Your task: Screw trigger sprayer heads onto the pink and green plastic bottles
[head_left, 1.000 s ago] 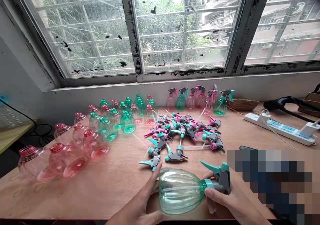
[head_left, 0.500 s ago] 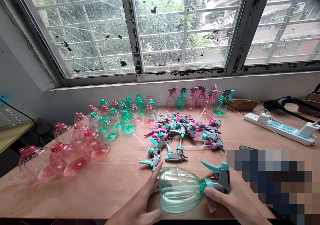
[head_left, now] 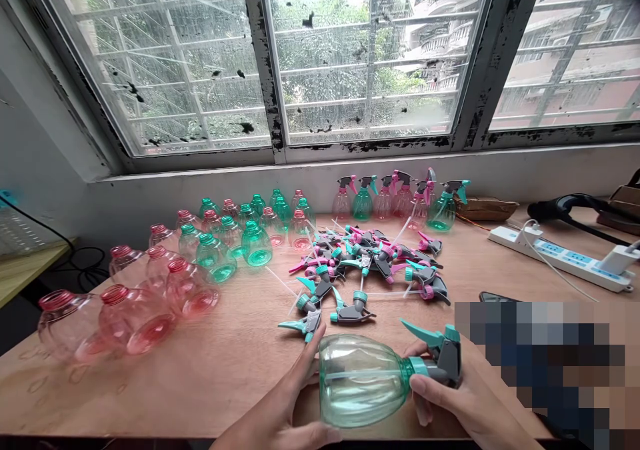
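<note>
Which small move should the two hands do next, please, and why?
Probably a gentle tightening twist of the teal collar by the right grip, while the left grip steadies the base of the green bottle. The spray head already sits at the neck, with its tube inside, and the right fingers are at the collar. Its tightness cannot be seen.

The translucent green bottle, its wall softly fluted, is held sideways between the left hand and right hand, base leftward. A pale tube runs inside. The grey spray head, with turquoise collar and trigger, sits at its neck, trigger on the far side.
</note>
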The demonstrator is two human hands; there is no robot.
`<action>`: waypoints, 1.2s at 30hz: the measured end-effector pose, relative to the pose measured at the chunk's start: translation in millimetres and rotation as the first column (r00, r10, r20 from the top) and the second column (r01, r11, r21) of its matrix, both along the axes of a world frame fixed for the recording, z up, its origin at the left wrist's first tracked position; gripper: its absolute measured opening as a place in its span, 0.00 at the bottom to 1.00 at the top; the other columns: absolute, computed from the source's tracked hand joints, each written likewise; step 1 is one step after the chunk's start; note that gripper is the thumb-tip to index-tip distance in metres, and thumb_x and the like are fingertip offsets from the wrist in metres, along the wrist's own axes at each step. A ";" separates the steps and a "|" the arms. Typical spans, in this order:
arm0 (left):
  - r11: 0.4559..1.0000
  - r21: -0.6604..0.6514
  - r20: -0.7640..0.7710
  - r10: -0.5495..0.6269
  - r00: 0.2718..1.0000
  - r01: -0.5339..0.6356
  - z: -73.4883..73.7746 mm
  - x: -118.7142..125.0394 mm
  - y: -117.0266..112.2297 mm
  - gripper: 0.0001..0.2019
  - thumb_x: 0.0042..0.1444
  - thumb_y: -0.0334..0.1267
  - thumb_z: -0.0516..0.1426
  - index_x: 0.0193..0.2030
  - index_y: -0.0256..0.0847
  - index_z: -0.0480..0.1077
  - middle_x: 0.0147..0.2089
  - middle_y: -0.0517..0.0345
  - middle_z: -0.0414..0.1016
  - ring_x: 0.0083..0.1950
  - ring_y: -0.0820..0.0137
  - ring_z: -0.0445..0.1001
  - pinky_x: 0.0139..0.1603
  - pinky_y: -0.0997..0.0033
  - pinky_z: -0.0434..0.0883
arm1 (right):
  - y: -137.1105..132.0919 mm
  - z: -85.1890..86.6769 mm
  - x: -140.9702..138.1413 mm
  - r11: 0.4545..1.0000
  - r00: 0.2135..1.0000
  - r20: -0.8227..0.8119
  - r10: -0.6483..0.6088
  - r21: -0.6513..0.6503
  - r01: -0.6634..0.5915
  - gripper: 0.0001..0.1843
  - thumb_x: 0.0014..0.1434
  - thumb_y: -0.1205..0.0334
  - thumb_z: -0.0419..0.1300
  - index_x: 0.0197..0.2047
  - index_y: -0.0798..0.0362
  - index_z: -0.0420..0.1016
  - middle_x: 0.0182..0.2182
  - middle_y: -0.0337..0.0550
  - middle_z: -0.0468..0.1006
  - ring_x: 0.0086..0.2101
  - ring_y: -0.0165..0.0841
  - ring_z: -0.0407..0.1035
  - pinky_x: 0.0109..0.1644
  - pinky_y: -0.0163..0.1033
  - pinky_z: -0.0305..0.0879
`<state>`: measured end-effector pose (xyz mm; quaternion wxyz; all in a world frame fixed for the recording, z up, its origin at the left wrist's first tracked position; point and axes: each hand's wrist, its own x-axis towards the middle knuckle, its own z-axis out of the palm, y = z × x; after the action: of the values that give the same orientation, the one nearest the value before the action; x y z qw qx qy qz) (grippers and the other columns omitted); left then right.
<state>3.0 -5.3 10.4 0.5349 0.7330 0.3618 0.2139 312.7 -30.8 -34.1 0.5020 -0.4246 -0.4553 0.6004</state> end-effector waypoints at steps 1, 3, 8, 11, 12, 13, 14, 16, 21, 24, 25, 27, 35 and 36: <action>1.000 0.001 0.011 0.001 1.000 -0.001 -0.3 0.7 -0.5 0.53 0.63 0.40 0.66 0.80 0.61 0.30 0.85 0.63 0.31 0.84 0.52 0.38 0.82 0.49 0.42 | 0.0 -0.5 0.2 1.000 1.000 0.000 0.001 0.002 -0.001 0.24 0.56 0.45 0.76 0.44 0.52 0.76 0.18 0.36 0.82 0.21 0.35 0.74 0.28 0.39 0.69; 1.000 -0.008 0.045 -0.010 0.999 0.011 -1.3 1.8 -0.8 0.53 0.64 0.39 0.65 0.80 0.62 0.29 0.85 0.64 0.32 0.84 0.53 0.40 0.82 0.50 0.43 | 0.0 -1.5 0.5 1.000 1.000 0.001 0.002 0.004 -0.002 0.23 0.56 0.46 0.76 0.44 0.52 0.76 0.19 0.35 0.81 0.21 0.34 0.74 0.28 0.39 0.69; 0.993 -0.105 0.141 -0.034 0.989 0.049 -2.8 2.8 1.8 0.59 0.57 0.38 0.70 0.80 0.63 0.30 0.85 0.65 0.37 0.84 0.51 0.41 0.82 0.51 0.46 | -0.4 -1.1 0.4 1.000 1.000 -0.003 0.015 -0.004 -0.015 0.24 0.56 0.45 0.76 0.44 0.53 0.76 0.19 0.36 0.81 0.21 0.34 0.74 0.29 0.39 0.69; 0.991 -0.124 0.129 -0.032 0.991 0.048 -1.6 2.0 3.1 0.52 0.62 0.43 0.67 0.80 0.61 0.35 0.85 0.64 0.37 0.83 0.50 0.42 0.81 0.49 0.47 | -0.7 0.4 0.2 1.000 1.000 0.006 0.016 -0.009 -0.016 0.24 0.56 0.44 0.75 0.44 0.52 0.76 0.19 0.35 0.81 0.21 0.34 0.73 0.29 0.39 0.68; 0.992 -0.114 0.113 -0.041 0.993 0.054 -1.1 1.6 3.3 0.51 0.63 0.44 0.67 0.80 0.60 0.35 0.85 0.63 0.37 0.83 0.50 0.44 0.81 0.48 0.48 | -0.7 0.8 0.3 1.000 1.000 0.008 0.017 -0.009 -0.017 0.24 0.56 0.43 0.75 0.44 0.52 0.76 0.19 0.35 0.81 0.21 0.34 0.73 0.29 0.39 0.68; 0.993 -0.101 0.097 -0.045 0.994 0.055 -0.9 1.2 3.4 0.51 0.63 0.44 0.66 0.80 0.60 0.35 0.85 0.62 0.36 0.83 0.49 0.45 0.81 0.47 0.48 | -0.7 1.1 0.4 1.000 1.000 0.011 0.020 -0.009 -0.020 0.24 0.56 0.43 0.75 0.43 0.52 0.76 0.19 0.35 0.81 0.21 0.34 0.73 0.29 0.39 0.68; 0.995 -0.087 0.080 -0.041 0.996 0.048 -0.9 0.8 3.3 0.52 0.63 0.43 0.66 0.80 0.61 0.33 0.85 0.62 0.36 0.83 0.49 0.44 0.81 0.47 0.48 | -0.6 1.1 0.5 1.000 1.000 0.016 0.019 -0.007 -0.019 0.24 0.57 0.43 0.74 0.43 0.52 0.76 0.19 0.35 0.81 0.21 0.34 0.73 0.29 0.39 0.67; 0.998 -0.063 0.056 -0.025 0.998 0.029 -1.4 0.2 2.7 0.54 0.62 0.40 0.67 0.80 0.62 0.31 0.85 0.63 0.35 0.83 0.49 0.42 0.81 0.48 0.48 | -0.3 0.5 1.0 1.000 0.999 0.034 0.013 0.003 -0.013 0.24 0.58 0.42 0.74 0.43 0.53 0.76 0.18 0.35 0.80 0.21 0.34 0.73 0.29 0.39 0.66; 0.999 -0.015 0.063 -0.051 0.997 0.052 -1.7 1.5 -0.3 0.52 0.64 0.31 0.61 0.80 0.62 0.28 0.85 0.61 0.34 0.83 0.52 0.44 0.81 0.51 0.50 | 0.0 -1.6 1.1 1.000 0.999 0.041 -0.007 -0.005 0.007 0.26 0.57 0.41 0.74 0.44 0.53 0.75 0.17 0.34 0.79 0.20 0.33 0.71 0.28 0.38 0.65; 0.998 -0.033 0.064 -0.042 0.997 0.044 0.9 2.9 -0.5 0.54 0.63 0.29 0.62 0.80 0.61 0.27 0.85 0.62 0.33 0.84 0.53 0.42 0.81 0.53 0.49 | -0.4 0.0 0.2 1.000 0.999 0.033 -0.012 -0.009 0.013 0.26 0.56 0.41 0.75 0.44 0.53 0.75 0.17 0.33 0.79 0.20 0.32 0.71 0.29 0.37 0.66; 0.998 -0.051 0.066 -0.036 0.997 0.040 1.8 3.1 -0.2 0.56 0.61 0.30 0.63 0.80 0.61 0.26 0.85 0.62 0.33 0.84 0.53 0.40 0.82 0.53 0.47 | -0.7 0.8 -0.3 1.000 0.999 0.033 -0.013 -0.010 0.014 0.27 0.55 0.41 0.75 0.43 0.53 0.75 0.17 0.33 0.79 0.20 0.32 0.71 0.28 0.37 0.66; 0.995 -0.090 0.070 -0.027 0.997 0.033 2.9 2.9 0.6 0.58 0.60 0.33 0.66 0.80 0.59 0.27 0.85 0.62 0.34 0.84 0.52 0.36 0.82 0.53 0.45 | -1.3 2.1 -1.2 1.000 0.999 0.029 -0.016 -0.012 0.016 0.27 0.54 0.41 0.75 0.43 0.53 0.75 0.17 0.33 0.79 0.20 0.32 0.71 0.28 0.38 0.68; 0.992 -0.125 0.064 0.009 0.998 -0.001 2.2 2.2 1.1 0.54 0.59 0.31 0.64 0.81 0.61 0.33 0.85 0.65 0.35 0.84 0.51 0.38 0.82 0.52 0.45 | -2.3 -1.6 -1.6 0.999 0.999 -0.011 -0.038 -0.023 0.038 0.26 0.54 0.43 0.77 0.44 0.54 0.79 0.19 0.36 0.81 0.22 0.33 0.72 0.31 0.40 0.69; 0.991 -0.131 0.079 0.005 0.997 0.005 1.7 2.1 1.2 0.54 0.60 0.31 0.64 0.80 0.62 0.32 0.85 0.66 0.33 0.84 0.51 0.38 0.82 0.52 0.46 | -2.2 -1.8 -1.7 0.999 0.999 -0.020 -0.034 -0.023 0.034 0.27 0.54 0.43 0.77 0.47 0.55 0.80 0.19 0.36 0.82 0.22 0.33 0.72 0.31 0.40 0.69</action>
<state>5.1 -4.0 12.0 0.5957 0.6873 0.3537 0.2183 311.0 -32.9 -35.9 0.5120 -0.4316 -0.4361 0.6011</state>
